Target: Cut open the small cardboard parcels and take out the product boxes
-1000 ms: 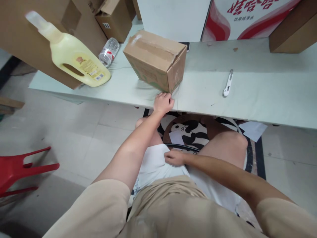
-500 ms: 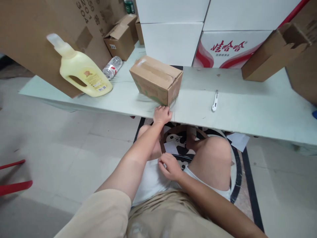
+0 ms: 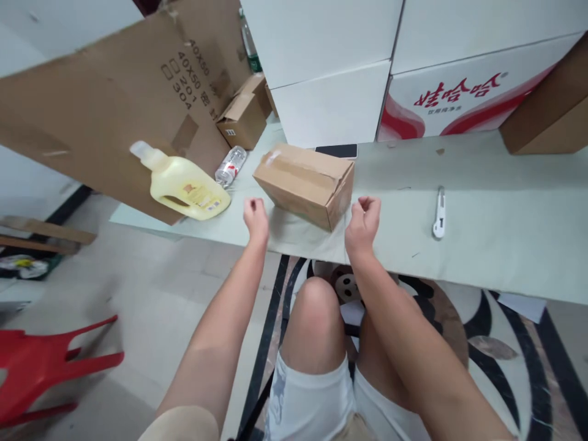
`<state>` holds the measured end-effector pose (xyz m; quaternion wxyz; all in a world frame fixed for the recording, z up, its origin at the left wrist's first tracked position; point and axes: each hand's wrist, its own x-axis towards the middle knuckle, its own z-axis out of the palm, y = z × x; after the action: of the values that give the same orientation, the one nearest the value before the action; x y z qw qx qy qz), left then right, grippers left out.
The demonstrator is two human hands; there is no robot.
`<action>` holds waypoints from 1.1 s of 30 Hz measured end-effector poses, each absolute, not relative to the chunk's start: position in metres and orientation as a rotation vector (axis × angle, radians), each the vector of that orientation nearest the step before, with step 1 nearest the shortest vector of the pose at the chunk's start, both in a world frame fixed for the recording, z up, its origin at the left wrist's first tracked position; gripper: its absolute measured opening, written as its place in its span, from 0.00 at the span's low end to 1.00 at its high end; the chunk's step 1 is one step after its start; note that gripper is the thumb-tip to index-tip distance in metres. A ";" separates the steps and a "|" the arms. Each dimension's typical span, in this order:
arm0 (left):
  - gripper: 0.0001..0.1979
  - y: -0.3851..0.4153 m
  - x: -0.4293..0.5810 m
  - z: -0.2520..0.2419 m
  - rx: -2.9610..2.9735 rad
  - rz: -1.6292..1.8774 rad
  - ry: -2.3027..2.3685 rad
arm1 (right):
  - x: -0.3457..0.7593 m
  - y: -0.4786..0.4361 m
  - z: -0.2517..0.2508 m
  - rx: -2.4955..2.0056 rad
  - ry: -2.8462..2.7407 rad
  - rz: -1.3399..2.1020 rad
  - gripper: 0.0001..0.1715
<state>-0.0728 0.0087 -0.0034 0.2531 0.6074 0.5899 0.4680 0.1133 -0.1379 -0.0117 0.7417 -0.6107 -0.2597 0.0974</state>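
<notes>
Each grip is half-curled and, as far as the blur allows, empty: left hand (image 3: 256,219) and right hand (image 3: 362,222) hover either side of the cardboard box (image 3: 303,184). Brown, tape-sealed, with one end flap loose, it sits skewed on the pale counter (image 3: 482,245) near the front edge.

A long pale table (image 3: 505,245) runs across the room; behind it plain white cartons (image 3: 331,104) are stacked high like a wall, with a red-printed carton (image 3: 459,104) beside them and a brown box (image 3: 546,116) at the far right. A big flat cardboard sheet (image 3: 101,110) leans in at the left, in front of a white wall (image 3: 59,24) with a dark skirting (image 3: 68,205). The floor (image 3: 151,306) is pale tile, with black bands and a round dark inlay (image 3: 505,343) under the table. A red plastic chair (image 3: 27,373) lies tipped at the lower left; wooden planks (image 3: 41,236) rest on the floor near the wall. The light is even and soft.
</notes>
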 end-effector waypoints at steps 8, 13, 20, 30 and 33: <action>0.18 0.022 -0.006 0.014 1.102 1.593 1.124 | 0.141 -0.149 -0.033 -1.329 -0.715 0.317 0.22; 0.21 -0.032 0.019 0.008 1.221 1.410 0.979 | 0.208 -0.173 -0.029 -1.363 -0.581 0.324 0.27; 0.28 -0.023 0.018 0.004 1.432 1.317 0.812 | 0.285 -0.209 -0.023 -2.237 -0.476 0.126 0.18; 0.23 -0.021 0.010 0.002 1.639 1.210 0.657 | 0.297 -0.205 -0.024 -2.169 -0.424 0.390 0.32; 0.24 -0.030 0.005 0.007 1.696 1.185 0.637 | 0.291 -0.204 -0.009 -1.579 -0.297 0.406 0.23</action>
<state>0.0054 -0.0298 0.0066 0.4693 0.6919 0.2599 0.4832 0.2907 -0.2038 -0.0088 0.6759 -0.7023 -0.1319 0.1805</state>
